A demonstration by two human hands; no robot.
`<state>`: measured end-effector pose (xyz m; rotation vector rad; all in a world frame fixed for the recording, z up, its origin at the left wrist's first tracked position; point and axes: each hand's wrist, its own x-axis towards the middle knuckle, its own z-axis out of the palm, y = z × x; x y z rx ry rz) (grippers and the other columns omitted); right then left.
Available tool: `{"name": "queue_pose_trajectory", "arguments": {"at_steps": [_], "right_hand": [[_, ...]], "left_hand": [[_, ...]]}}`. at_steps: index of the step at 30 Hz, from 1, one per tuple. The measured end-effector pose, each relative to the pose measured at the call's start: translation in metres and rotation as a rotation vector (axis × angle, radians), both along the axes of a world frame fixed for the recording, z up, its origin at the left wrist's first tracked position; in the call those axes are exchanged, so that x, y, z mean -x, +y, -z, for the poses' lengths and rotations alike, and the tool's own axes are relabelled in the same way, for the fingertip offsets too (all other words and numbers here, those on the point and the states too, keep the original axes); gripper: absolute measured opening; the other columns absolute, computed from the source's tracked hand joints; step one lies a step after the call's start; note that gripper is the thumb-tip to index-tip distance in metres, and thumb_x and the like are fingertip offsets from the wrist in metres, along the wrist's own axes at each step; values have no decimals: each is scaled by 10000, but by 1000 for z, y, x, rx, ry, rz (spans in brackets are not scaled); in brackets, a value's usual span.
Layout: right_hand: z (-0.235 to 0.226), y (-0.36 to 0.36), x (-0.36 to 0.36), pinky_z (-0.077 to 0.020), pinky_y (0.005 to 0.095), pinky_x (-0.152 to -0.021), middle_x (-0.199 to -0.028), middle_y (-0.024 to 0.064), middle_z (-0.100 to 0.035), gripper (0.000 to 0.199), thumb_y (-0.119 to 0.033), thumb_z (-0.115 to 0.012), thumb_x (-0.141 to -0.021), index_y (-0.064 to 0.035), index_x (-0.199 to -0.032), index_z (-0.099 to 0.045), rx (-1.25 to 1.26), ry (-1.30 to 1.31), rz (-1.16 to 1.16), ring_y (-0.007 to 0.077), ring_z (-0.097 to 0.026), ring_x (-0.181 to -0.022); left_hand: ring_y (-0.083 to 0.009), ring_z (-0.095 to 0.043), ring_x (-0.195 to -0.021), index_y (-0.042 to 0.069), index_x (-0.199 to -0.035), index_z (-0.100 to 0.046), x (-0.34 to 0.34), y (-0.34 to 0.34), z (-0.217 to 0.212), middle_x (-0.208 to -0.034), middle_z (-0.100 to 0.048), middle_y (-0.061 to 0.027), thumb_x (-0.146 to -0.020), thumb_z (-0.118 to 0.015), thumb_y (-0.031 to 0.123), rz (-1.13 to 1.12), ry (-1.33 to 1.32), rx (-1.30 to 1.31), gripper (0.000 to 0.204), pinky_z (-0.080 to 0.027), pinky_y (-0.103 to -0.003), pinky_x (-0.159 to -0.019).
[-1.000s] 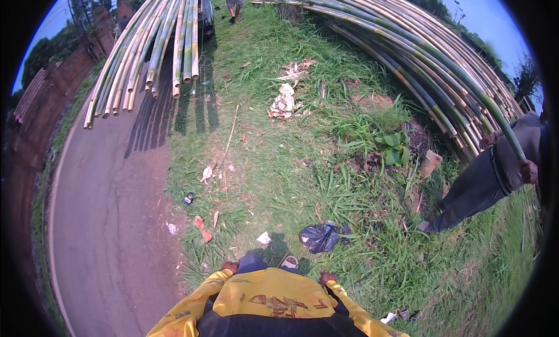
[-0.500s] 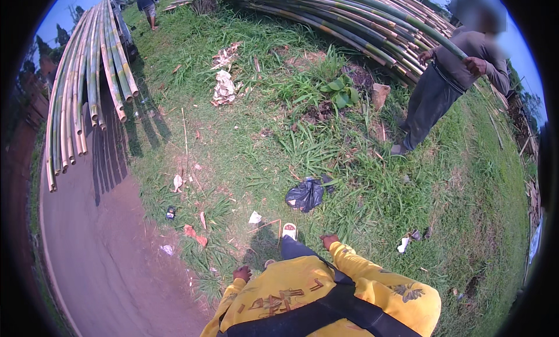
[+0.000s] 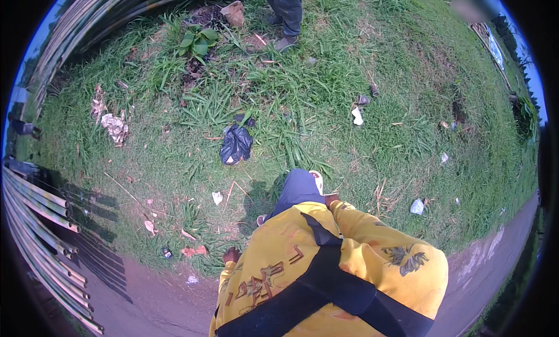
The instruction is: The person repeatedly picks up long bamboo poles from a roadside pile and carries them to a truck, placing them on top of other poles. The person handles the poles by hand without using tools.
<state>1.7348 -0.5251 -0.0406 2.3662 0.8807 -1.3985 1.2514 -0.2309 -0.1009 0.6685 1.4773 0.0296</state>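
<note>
My left hand hangs low beside my yellow top, over the grass near the road edge. Nothing can be seen in it, and its fingers are too small to make out. At the front of my right thigh is my right hand, partly covered by the yellow sleeve; its fingers are mostly hidden. No object touches either hand visibly. One light sandal shows ahead of my bent knee. A crumpled black plastic bag lies on the grass in front of me.
Long bamboo poles jut over the road at left; another bamboo pile lies far left. A person's dark trousers stand ahead, beside a brown block. Crumpled paper and a white scrap litter the grass.
My view has turned to the right, so the bamboo and litter have shifted left. The other person's upper body has left the picture. My right hand now sits closer to my leg.
</note>
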Motion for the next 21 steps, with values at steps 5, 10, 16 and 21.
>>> {"name": "queue_pose_trajectory", "arguments": {"at_steps": [5, 10, 16, 21], "right_hand": [[-1, -33, -19, -514, 497, -841, -1256, 201, -604, 548, -425, -503, -901, -142, -1370, -498, -85, 79, 594, 361, -639, -1051], [-38, -84, -85, -515, 512, -828, -1277, 209, -585, 578, -444, -502, -903, -145, -1397, -464, -270, 179, 1347, 377, -636, -1039], [-129, -123, -215, -516, 530, -812, -1302, 217, -561, 617, -467, -500, -906, -149, -1430, -424, -607, 392, 2118, 397, -631, -1024], [-103, -163, -351, -554, 413, -699, -1123, 192, -629, 581, -385, -555, -927, -117, -1420, -403, -801, 359, 2300, 307, -656, -879]], "left_hand": [[-265, -575, -1052, 168, -1025, -658, -55, 58, -44, -1017, -614, -79, -761, -568, 452, 1609, 75, -877, 398, -479, -488, -762], [-313, -551, -1091, 209, -1192, -568, -241, 88, -68, -1218, -565, -112, -838, -483, 415, 1063, 249, -214, 419, -449, -522, -847], [-193, -675, -762, 90, -1209, -609, -556, 13, -139, -997, -697, -91, -909, -636, 254, 562, -150, -207, 343, -506, -276, -622], [-172, -651, -823, 51, -1232, -605, -733, -33, -237, -1034, -685, -95, -913, -626, 276, 982, -329, -570, 392, -507, -304, -758]]}}
